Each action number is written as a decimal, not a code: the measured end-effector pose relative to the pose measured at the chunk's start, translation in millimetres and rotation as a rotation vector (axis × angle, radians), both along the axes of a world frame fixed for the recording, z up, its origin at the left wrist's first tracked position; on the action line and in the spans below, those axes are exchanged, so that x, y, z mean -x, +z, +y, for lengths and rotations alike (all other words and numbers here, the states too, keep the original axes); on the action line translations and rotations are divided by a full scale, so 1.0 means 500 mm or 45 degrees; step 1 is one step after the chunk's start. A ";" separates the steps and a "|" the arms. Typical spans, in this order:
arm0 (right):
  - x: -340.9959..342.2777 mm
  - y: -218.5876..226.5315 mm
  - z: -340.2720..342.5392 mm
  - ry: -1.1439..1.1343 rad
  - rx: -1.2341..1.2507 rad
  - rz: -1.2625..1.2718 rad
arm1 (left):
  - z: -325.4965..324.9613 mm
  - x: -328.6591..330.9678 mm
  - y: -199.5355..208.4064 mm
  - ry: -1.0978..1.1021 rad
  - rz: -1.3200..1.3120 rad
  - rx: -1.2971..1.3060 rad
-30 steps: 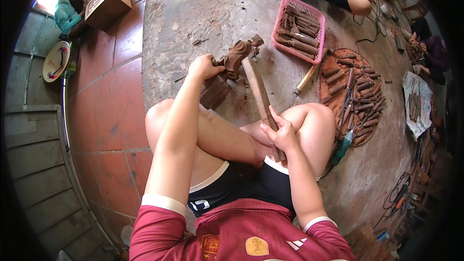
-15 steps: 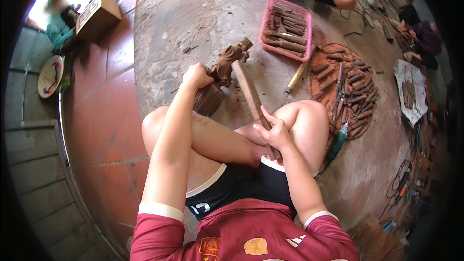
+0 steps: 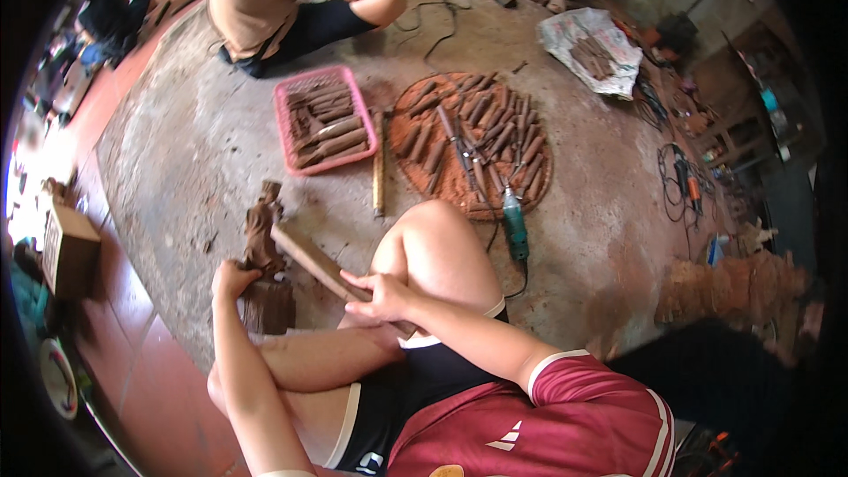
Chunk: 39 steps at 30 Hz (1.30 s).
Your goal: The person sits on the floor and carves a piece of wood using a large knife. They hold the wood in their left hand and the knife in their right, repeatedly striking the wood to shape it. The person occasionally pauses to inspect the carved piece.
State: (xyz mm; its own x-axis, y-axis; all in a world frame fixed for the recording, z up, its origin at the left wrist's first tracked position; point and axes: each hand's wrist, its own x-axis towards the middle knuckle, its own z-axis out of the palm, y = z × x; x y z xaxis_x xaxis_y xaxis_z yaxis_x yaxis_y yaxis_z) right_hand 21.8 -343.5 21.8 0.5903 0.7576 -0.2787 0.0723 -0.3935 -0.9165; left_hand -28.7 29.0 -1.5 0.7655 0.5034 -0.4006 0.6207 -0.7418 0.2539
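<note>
Brown wood is forming one carved figure (image 3: pixel 262 238), which is extending from one blocky base (image 3: pixel 268 307) near the left edge of the concrete floor (image 3: pixel 177 132). One left grip (image 3: pixel 233 279) is closing around the figure's lower part, its fingertips partly hidden. One right grip (image 3: pixel 382 297) is clasping one long wooden stick (image 3: pixel 314 261); the stick's far end is lying right beside the figure, and whether the two are touching I cannot tell.

Farther out, one pink basket (image 3: pixel 332 164) is holding many brown rods, overlapping too much for an exact count. Along its right edge one yellow rod (image 3: pixel 379 177) is lying. Next to that, one round orange mat (image 3: pixel 455 190) is carrying dozens of short brown pieces (image 3: pixel 435 155), and one green power tool (image 3: pixel 515 225) is resting at its near edge.

Toward the floor's far right corner, one white sack (image 3: pixel 617 44) is bearing several brown strips. By the right edge one orange-and-black tool (image 3: pixel 692 187) is lying among looping cord. At the floor's far edge one co-worker (image 3: pixel 256 0) in beige is sitting. Beyond the left edge, one box (image 3: pixel 75 247) is standing on red tiles (image 3: pixel 132 389).
</note>
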 end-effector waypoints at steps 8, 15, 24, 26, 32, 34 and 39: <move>0.006 0.013 0.007 0.033 0.057 0.053 | 0.040 0.020 -0.037 0.095 -0.153 0.453; -0.010 0.016 -0.003 0.018 0.010 0.058 | 0.009 0.016 -0.052 0.271 0.024 0.622; -0.002 0.028 -0.026 -0.211 -0.047 0.230 | 0.000 0.026 -0.060 -0.015 0.078 0.192; -0.003 0.045 -0.012 -0.337 -0.277 0.614 | -0.008 0.045 -0.031 0.156 -0.058 0.190; -0.026 0.063 -0.017 -0.356 -0.342 0.727 | -0.160 0.006 0.179 0.240 -0.820 0.245; -0.030 0.061 -0.023 -0.351 -0.325 0.695 | -0.170 -0.002 0.194 0.332 -0.921 0.505; -0.024 0.069 -0.018 -0.339 -0.336 0.751 | -0.131 0.009 0.103 0.674 -1.270 0.794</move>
